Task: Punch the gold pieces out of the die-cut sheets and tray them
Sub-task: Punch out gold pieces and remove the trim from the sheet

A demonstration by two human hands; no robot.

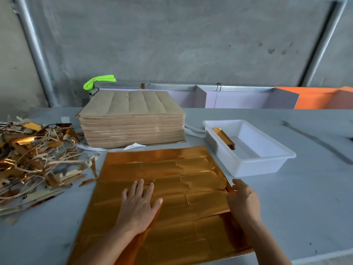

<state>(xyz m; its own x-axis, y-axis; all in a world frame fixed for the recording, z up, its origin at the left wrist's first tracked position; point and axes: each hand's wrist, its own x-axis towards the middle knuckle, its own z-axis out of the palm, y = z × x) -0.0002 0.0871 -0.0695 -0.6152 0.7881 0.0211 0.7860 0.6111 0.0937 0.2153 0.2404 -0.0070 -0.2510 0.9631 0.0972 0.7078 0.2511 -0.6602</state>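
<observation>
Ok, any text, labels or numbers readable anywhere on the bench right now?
None. The gold sheet, the brown stack, the white tray and the scrap pile show no print. No label or sign on the wall either.

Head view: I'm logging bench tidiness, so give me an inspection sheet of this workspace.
Surface: grey table, scuffed.
Job's things: gold die-cut sheet flat in front; tall stack of brown sheets behind; white plastic tray holding a few gold pieces.
Clutter: heap of gold and brown offcut strips at left.
Hands: left hand pressed flat on sheet; right hand at its right edge.
Cables: nothing seen.
Surroundings: grey wall, metal poles.
</observation>
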